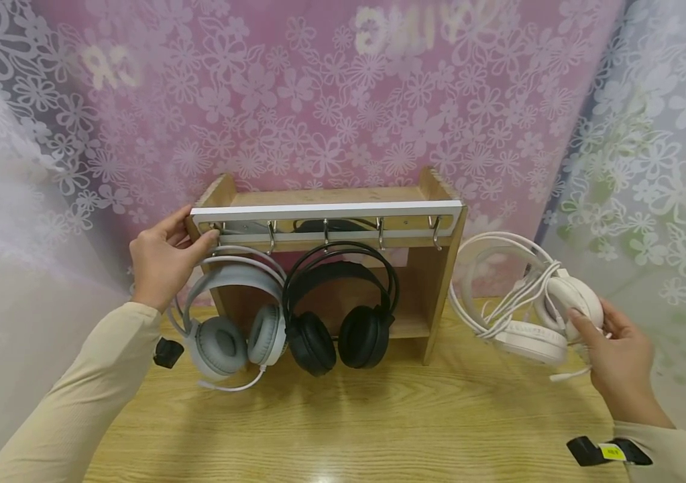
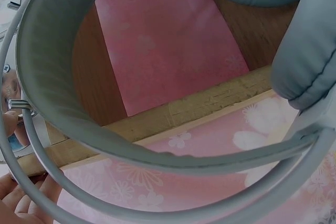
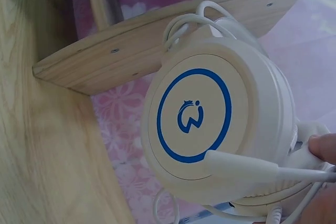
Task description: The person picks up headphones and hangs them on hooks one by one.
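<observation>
My left hand [image 1: 164, 258] grips the upper left corner of a small wooden shelf rack [image 1: 446, 282], its thumb at the front by the leftmost hook. From that end of the metal hook rail [image 1: 324, 212] hangs a grey-and-white headset [image 1: 218, 345], whose padded headband [image 2: 47, 51] fills much of the left wrist view. Black headphones [image 1: 363, 335] hang beside it from the middle. To the right of the rack, my right hand [image 1: 623, 365] holds a white headset [image 1: 538, 342] by an ear cup. Its cable is wound around the headband, and a blue ring logo [image 3: 194, 119] marks one cup.
Two bare hooks [image 1: 381, 235] show on the rail's right part. The rack stands on a wood-grain table [image 1: 343, 422]. Behind it hangs a pink flowered curtain [image 1: 330, 100], with pale flowered panels [image 1: 668, 168] at either side.
</observation>
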Demonstrator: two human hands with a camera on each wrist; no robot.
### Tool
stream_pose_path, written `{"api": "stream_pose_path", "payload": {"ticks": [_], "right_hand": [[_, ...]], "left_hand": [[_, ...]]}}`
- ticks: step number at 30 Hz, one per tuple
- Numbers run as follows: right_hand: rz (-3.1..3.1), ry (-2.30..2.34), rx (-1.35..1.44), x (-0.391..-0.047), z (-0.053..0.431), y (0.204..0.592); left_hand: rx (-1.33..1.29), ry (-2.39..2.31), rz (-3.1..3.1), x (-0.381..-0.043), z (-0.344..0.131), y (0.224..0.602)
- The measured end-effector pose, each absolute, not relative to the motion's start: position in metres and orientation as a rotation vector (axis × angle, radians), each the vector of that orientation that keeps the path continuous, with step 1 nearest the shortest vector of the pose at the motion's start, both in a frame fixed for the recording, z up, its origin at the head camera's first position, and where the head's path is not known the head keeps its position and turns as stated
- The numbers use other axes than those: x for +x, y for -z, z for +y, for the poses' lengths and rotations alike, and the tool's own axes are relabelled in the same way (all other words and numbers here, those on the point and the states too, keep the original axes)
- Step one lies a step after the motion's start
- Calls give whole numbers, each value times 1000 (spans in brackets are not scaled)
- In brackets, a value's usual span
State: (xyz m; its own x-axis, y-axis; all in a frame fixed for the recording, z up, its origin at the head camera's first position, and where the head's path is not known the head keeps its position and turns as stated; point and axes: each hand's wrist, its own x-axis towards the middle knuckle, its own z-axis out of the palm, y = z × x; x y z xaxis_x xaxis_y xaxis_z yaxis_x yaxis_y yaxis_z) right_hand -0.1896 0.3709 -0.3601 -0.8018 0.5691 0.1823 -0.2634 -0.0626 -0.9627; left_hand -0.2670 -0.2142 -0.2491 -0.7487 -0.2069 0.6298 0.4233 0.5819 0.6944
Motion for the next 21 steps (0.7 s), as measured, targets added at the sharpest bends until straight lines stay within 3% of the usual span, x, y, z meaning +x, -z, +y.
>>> {"api": "stream_pose_path", "payload": {"ticks": [21], "right_hand": [[-1179,-2192,-145,-167,364,341]], "left_hand": [[-177,1185,-2111,-268,-215,251]]}}
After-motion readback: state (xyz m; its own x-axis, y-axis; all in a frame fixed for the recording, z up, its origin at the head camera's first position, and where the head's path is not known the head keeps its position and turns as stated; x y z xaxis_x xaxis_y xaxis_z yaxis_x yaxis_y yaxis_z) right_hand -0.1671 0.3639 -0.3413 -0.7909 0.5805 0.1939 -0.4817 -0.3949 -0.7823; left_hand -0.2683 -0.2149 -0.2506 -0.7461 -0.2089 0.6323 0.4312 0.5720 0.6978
